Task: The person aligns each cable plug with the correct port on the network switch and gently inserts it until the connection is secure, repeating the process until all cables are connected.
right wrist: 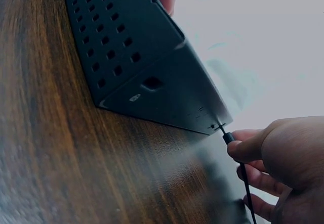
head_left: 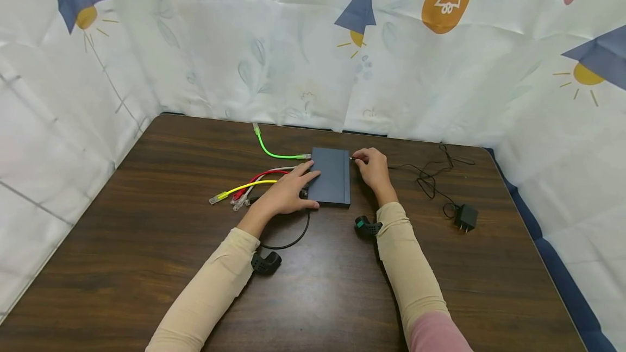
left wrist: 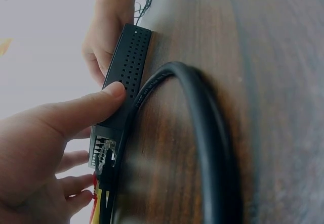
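Note:
A dark blue-grey network switch (head_left: 331, 178) lies flat on the table, with vent holes along its near side. My left hand (head_left: 288, 189) rests spread over its left edge; in the left wrist view the thumb (left wrist: 114, 91) presses the vented side. At the switch's right side my right hand (head_left: 374, 170) pinches the power plug (right wrist: 229, 138) of a thin black cable, its metal tip right at the small round jack. Green (head_left: 279, 156), red (head_left: 266, 174) and yellow (head_left: 249, 184) network cables, plus grey and black ones, run to its left side, partly hidden by my left hand.
The thin power cord (head_left: 427, 178) lies in loose tangles at the right, ending in a black power adapter (head_left: 465, 217) with its prongs out. A black cable loop (head_left: 293, 242) curves near my left wrist. A printed white curtain (head_left: 303, 58) stands behind the brown table (head_left: 122, 205).

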The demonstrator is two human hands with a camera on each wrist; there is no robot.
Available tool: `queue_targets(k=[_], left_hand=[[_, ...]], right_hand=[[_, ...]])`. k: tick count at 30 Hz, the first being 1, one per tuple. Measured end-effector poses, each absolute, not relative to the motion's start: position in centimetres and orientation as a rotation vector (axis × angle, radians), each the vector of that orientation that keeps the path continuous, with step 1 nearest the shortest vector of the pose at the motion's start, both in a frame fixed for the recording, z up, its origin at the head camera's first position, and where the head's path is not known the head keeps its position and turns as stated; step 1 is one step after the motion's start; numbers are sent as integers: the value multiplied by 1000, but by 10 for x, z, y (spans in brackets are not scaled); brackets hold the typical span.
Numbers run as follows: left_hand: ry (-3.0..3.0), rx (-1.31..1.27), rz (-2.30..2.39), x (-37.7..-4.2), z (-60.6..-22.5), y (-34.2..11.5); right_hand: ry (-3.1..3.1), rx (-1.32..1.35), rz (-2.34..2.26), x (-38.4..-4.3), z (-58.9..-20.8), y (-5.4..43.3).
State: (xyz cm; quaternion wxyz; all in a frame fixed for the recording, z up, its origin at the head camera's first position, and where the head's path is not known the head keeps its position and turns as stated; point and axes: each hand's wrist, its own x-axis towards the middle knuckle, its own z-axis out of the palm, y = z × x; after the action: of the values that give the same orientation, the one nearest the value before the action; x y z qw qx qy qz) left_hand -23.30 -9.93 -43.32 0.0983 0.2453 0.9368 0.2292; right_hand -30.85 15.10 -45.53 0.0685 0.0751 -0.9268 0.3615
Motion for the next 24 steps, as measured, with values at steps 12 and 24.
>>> queue_targets(k=[12,24], left_hand=[[2712,717,724,-232,-431,-100],[2690,725,731,-233,-432,-100]], right_hand=[[-2814,211,1083,-311,-456,149],[-2815,191,1094,-311,-458,146]])
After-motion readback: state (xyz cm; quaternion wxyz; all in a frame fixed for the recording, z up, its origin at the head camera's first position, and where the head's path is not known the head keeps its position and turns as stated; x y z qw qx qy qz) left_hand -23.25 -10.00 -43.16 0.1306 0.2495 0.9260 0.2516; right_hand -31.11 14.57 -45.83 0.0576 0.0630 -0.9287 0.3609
